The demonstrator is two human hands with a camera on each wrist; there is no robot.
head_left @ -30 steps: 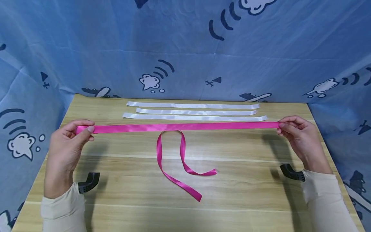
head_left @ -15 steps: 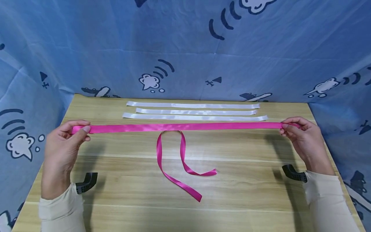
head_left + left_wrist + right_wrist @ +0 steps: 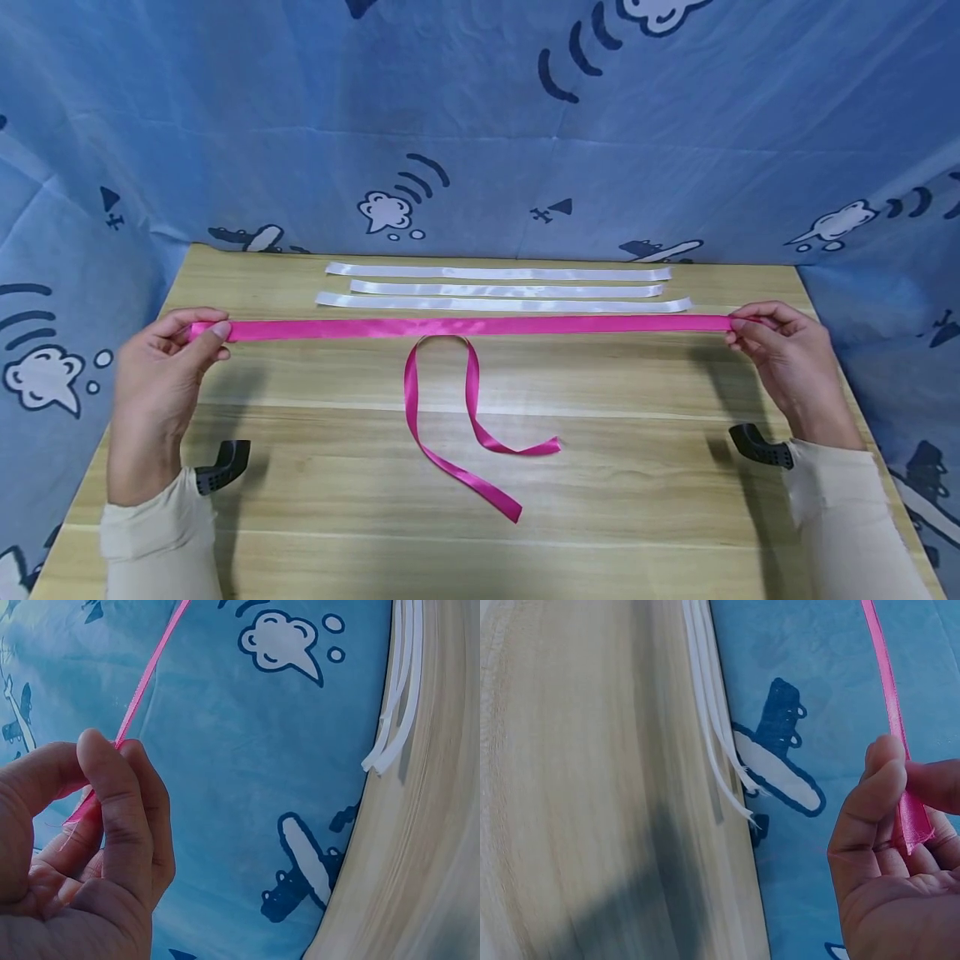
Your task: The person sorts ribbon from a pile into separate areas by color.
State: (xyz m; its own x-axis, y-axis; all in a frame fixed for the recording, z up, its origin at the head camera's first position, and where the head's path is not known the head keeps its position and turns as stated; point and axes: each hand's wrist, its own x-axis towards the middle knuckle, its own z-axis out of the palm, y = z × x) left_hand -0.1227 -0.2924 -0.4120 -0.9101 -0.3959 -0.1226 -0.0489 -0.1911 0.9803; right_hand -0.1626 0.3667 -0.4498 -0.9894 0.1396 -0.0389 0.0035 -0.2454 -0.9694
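A bright pink satin ribbon (image 3: 480, 326) is stretched straight and taut between the two hands, raised over the table. My left hand (image 3: 161, 375) pinches its left end between thumb and fingers; in the left wrist view a frayed tip (image 3: 81, 810) pokes out below the grip. The other end is pinched by my right hand (image 3: 795, 367), and the cut end (image 3: 913, 825) shows past the thumb in the right wrist view. Below the taut ribbon, a second, darker pink ribbon (image 3: 472, 392) lies in a loose loop, its top partly hidden behind the held one.
Three white ribbons (image 3: 502, 304) lie side by side, roughly parallel, near the back edge of the wooden table (image 3: 315, 483). A blue patterned cloth (image 3: 480, 167) hangs behind and at both sides. Black curved pieces (image 3: 759, 446) stick out from both sleeves.
Both hands have drawn slightly farther apart over the last second, mostly in the first half, keeping the ribbon taut. The loose pink ribbon and the white ribbons stay put.
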